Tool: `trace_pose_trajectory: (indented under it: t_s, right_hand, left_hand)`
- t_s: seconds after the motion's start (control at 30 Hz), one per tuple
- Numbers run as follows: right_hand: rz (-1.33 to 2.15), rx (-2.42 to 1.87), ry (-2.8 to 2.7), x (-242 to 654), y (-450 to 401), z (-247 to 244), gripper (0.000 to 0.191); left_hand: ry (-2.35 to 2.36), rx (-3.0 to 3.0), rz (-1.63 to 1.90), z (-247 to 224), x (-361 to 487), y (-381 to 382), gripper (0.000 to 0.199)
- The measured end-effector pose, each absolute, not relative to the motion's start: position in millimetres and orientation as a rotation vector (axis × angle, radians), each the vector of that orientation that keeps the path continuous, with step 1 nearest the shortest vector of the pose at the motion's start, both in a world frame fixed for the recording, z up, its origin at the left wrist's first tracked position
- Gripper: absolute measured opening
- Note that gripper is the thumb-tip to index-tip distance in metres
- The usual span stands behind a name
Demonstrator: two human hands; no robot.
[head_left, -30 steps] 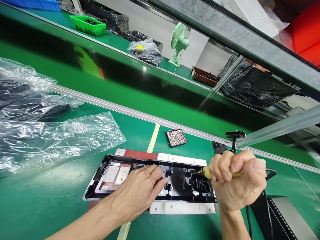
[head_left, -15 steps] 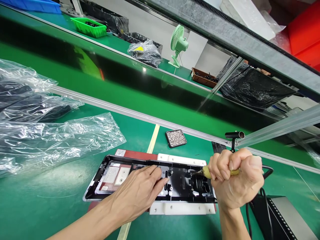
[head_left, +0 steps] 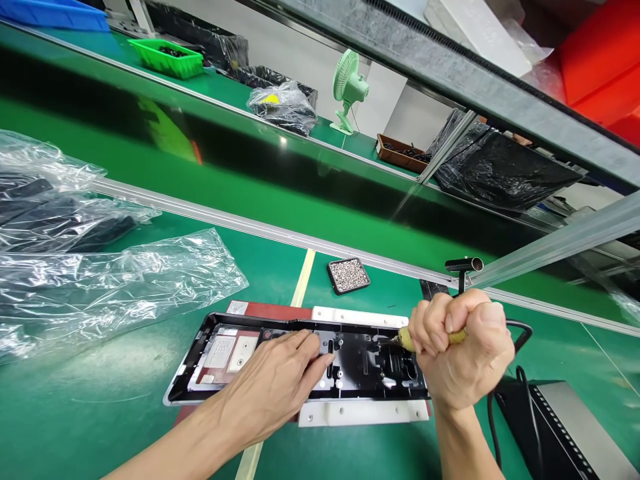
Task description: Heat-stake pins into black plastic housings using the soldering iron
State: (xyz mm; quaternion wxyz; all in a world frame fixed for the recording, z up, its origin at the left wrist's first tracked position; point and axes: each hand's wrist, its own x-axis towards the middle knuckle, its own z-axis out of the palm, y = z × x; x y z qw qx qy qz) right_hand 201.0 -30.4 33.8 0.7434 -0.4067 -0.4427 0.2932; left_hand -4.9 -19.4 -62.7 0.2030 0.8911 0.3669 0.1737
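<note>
A long black plastic housing (head_left: 355, 360) lies in a red and white fixture (head_left: 370, 413) on the green bench. My left hand (head_left: 283, 370) rests flat on the middle of the housing, fingers stretched and thumb apart, holding nothing. My right hand (head_left: 463, 347) is wrapped in a fist round a yellow-handled tool (head_left: 407, 339). The tool's thin metal tip points left, at the right part of the housing; whether it touches is too small to tell. Behind the fixture sits a small black tray (head_left: 349, 275) of small silvery parts.
Clear plastic bags (head_left: 125, 287) spread over the left side. A black tubular stand (head_left: 464, 267) and a black metal box (head_left: 560, 427) with cables are at the right. A metal rail (head_left: 250, 230) crosses behind; a fan (head_left: 347, 87) stands farther back.
The whole view has shifted slightly. My right hand and the tool are a little farther left relative to the housing. My left hand stays in place on the housing.
</note>
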Motion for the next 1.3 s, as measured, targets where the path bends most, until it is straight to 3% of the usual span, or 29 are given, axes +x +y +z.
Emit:
trace_pose_trajectory:
  t_s: [1.3]
  right_hand:
    - [0.755,-0.859,-1.016,208.5,-31.5,35.8,0.038]
  left_hand:
    - [1.054,2.379,0.376,-60.3,-6.1,-16.6,0.035]
